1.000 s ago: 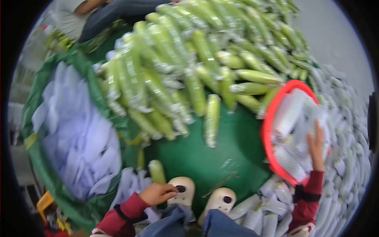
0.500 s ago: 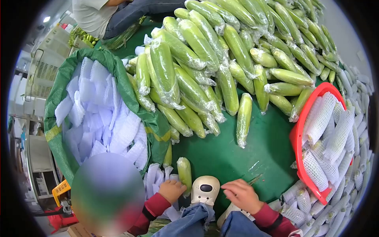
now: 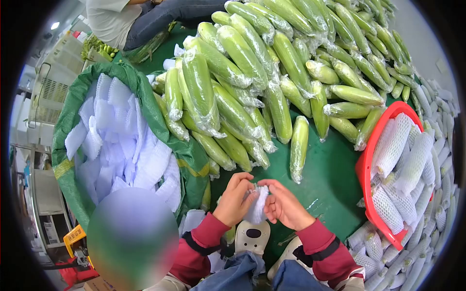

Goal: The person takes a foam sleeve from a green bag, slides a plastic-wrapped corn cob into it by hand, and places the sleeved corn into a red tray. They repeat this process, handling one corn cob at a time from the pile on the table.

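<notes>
A white foam net sleeve hangs between my hands, above the pale shoe. My left hand pinches its upper left edge with bent fingers. On the other side, my right hand grips the sleeve's top edge between thumb and forefinger. Whether anything is inside the sleeve cannot be made out. Below my left wrist, a green vegetable shows in part beside loose foam sleeves. Ahead lies a heap of long green vegetables wrapped in clear film, with one wrapped vegetable apart at the near edge.
At left stands a green sack stuffed with white foam sleeves. A red basket on the right holds sleeved vegetables, and more sleeved pieces are piled beyond it. Another person's leg shows at top left, near crates.
Both hands have moved up and together, and now hold a foam sleeve between them. Earlier, my left hand was low by the loose sleeves and my right hand was held apart.
</notes>
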Tool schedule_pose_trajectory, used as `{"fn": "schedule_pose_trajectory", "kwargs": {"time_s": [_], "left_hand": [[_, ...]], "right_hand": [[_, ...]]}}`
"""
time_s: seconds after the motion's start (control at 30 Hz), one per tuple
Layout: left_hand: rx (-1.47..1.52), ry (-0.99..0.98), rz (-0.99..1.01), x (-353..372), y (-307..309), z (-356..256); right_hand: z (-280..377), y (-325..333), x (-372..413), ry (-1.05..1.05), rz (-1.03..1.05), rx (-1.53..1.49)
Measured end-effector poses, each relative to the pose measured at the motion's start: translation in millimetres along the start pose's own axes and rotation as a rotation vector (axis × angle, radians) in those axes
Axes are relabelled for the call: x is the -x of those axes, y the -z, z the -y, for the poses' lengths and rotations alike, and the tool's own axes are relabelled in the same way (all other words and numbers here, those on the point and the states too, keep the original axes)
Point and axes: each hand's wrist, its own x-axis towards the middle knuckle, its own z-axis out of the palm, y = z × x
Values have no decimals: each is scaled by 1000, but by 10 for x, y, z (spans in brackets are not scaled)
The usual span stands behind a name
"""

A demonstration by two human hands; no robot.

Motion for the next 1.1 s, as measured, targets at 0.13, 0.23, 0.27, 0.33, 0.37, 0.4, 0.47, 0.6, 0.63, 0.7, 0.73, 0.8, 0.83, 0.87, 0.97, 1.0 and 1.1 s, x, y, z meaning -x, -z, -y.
{"fn": "schedule_pose_trajectory", "kwargs": {"time_s": [0.13, 0.23, 0.27, 0.33, 0.37, 0.4, 0.47, 0.6, 0.63, 0.7, 0.73, 0.8, 0.83, 0.87, 0.97, 1.0, 1.1], "left_hand": [[299, 84, -32, 38, -19, 0], [505, 90, -93, 95, -29, 113], [481, 124, -131, 125, -8, 126], [461, 142, -220, 150, -34, 154], [518, 222, -192, 167, -41, 140], [573, 305, -164, 194, -42, 121], [620, 505, 87, 334, -15, 166], [962, 634, -11, 506, 71, 252], [1045, 672, -38, 564, 97, 281], [1212, 742, -102, 708, 165, 333], [1060, 751, -224, 813, 119, 632], [430, 710, -346, 1107, -108, 1233], [114, 664, -392, 1170, -179, 1425], [4, 670, -417, 1157, -211, 1493], [-131, 458, -399, 1056, -281, 1625], [-33, 568, -306, 1005, -253, 1647], [-177, 622, -75, 812, -230, 1630]], "right_hand": [[-211, -17, -73, -10, -1, 160], [-286, -33, -64, -154, -40, -34], [-367, -26, -99, -172, -73, -116], [-555, 32, -195, 125, -99, 58], [-594, 35, -218, 271, -110, 142], [-599, 58, -215, 260, -167, 99], [-572, 68, -190, 241, -152, -200], [-541, 13, -161, -55, -44, -292], [-594, 33, -201, -153, -7, -255], [-730, 165, -325, -120, 118, 98], [-878, 307, -461, -29, 177, 408], [-990, 293, -613, 218, 66, 1118], [-1144, 294, -744, 201, 26, 1107], [-1392, 342, -910, 186, -14, 1094], [-1511, 181, -952, 220, -160, 993], [-1527, 169, -923, 291, -187, 994], [-1548, 288, -871, 420, -244, 510]]}}
